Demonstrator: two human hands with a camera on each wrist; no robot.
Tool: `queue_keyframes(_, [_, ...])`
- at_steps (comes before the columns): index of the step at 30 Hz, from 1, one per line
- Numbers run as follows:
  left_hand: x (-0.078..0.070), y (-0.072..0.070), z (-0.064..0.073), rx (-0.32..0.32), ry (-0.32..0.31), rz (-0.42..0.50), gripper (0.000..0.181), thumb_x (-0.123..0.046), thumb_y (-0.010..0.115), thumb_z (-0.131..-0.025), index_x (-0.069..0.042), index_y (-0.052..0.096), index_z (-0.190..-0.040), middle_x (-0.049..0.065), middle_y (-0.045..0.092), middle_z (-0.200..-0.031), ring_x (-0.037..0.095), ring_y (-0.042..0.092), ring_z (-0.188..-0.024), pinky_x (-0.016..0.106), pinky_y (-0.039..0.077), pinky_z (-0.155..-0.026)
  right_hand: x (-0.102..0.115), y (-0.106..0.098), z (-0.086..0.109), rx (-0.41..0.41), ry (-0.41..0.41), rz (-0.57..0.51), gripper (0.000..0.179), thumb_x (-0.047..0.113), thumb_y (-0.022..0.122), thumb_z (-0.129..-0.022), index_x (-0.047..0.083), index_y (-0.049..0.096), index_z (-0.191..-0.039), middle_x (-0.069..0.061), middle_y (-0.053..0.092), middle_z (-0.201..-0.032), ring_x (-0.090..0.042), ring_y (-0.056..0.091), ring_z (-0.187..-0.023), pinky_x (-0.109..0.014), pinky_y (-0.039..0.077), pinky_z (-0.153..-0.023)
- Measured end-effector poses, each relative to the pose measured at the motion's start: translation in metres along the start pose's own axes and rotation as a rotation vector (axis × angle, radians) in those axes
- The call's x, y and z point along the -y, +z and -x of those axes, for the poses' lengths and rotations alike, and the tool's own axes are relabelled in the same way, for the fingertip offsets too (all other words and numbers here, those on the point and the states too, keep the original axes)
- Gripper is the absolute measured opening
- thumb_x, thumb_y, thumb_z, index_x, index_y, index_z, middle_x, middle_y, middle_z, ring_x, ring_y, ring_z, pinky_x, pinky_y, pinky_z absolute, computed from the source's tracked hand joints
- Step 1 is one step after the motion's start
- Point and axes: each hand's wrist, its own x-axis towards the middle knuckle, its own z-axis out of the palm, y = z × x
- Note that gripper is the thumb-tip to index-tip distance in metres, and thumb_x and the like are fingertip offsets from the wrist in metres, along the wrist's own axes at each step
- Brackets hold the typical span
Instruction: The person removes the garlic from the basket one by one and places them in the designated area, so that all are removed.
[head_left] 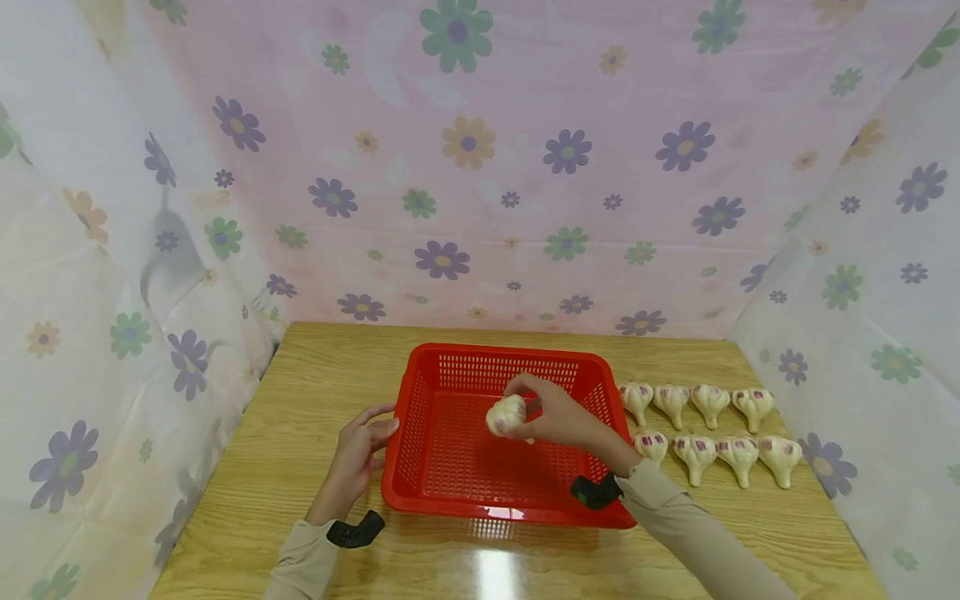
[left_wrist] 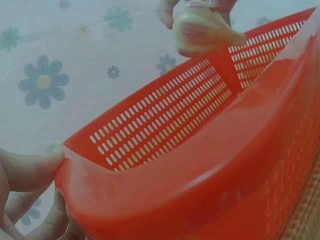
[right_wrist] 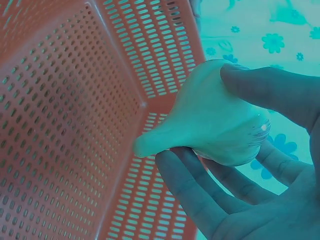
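Observation:
A red plastic basket [head_left: 480, 492] with slotted walls stands on the wooden table. Over its inside, my right hand [head_left: 555, 412] holds a garlic bulb [head_left: 505, 415] between thumb and fingers. The right wrist view shows the pale bulb [right_wrist: 215, 117] with its stem pointing toward the basket's perforated floor [right_wrist: 50, 130]. My left hand [head_left: 356, 454] grips the basket's left rim; in the left wrist view its thumb [left_wrist: 35, 170] lies on the rim [left_wrist: 90, 185] and the fingers are outside and below it. No other bulb shows inside the basket.
Right of the basket, several garlic bulbs lie in two rows: a back row [head_left: 709, 402] and a front row [head_left: 738, 454]. The basket's right edge is close to the nearest bulbs. Flower-print sheets [head_left: 525, 167] hang behind and on both sides of the table [head_left: 322, 375].

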Motion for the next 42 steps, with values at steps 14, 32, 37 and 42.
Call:
queue_keyframes(14, [0.002, -0.001, 0.001, 0.006, 0.007, -0.005, 0.041, -0.008, 0.064, -0.087, -0.006, 0.055, -0.126, 0.005, 0.066, -0.095, 0.021, 0.064, -0.080, 0.041, 0.055, -0.066, 0.000, -0.026, 0.026, -0.039, -0.003, -0.013, 0.049, 0.019, 0.078, -0.079, 0.009, 0.051, -0.118, -0.012, 0.050, -0.121, -0.033, 0.060, -0.100, -0.042, 0.054, -0.069])
queue_keyframes(32, [0.001, -0.002, 0.001, 0.008, 0.006, -0.010, 0.041, -0.009, 0.065, -0.087, -0.006, 0.055, -0.126, 0.005, 0.066, -0.094, 0.021, 0.064, -0.080, 0.041, 0.055, -0.067, -0.002, -0.061, 0.063, -0.131, 0.005, -0.032, 0.050, 0.019, 0.076, -0.081, 0.007, 0.050, -0.122, -0.017, 0.043, -0.130, -0.040, 0.054, -0.111, -0.038, 0.054, -0.075])
queue_keyframes(37, [0.000, -0.001, 0.002, 0.015, 0.006, -0.007, 0.041, -0.008, 0.064, -0.087, -0.006, 0.054, -0.127, 0.005, 0.066, -0.094, 0.020, 0.064, -0.080, 0.041, 0.055, -0.066, -0.003, -0.071, 0.074, -0.171, 0.029, -0.019, 0.049, 0.022, 0.076, -0.081, 0.010, 0.050, -0.121, -0.015, 0.047, -0.127, -0.036, 0.056, -0.106, -0.040, 0.053, -0.075])
queue_keyframes(42, [-0.002, 0.000, 0.003, 0.021, 0.009, -0.008, 0.042, -0.007, 0.063, -0.087, -0.005, 0.054, -0.127, 0.006, 0.067, -0.095, 0.020, 0.063, -0.081, 0.041, 0.055, -0.067, -0.009, -0.080, 0.084, -0.193, 0.046, -0.007, 0.047, 0.023, 0.075, -0.082, 0.011, 0.050, -0.120, -0.012, 0.047, -0.126, -0.036, 0.054, -0.106, -0.038, 0.051, -0.077])
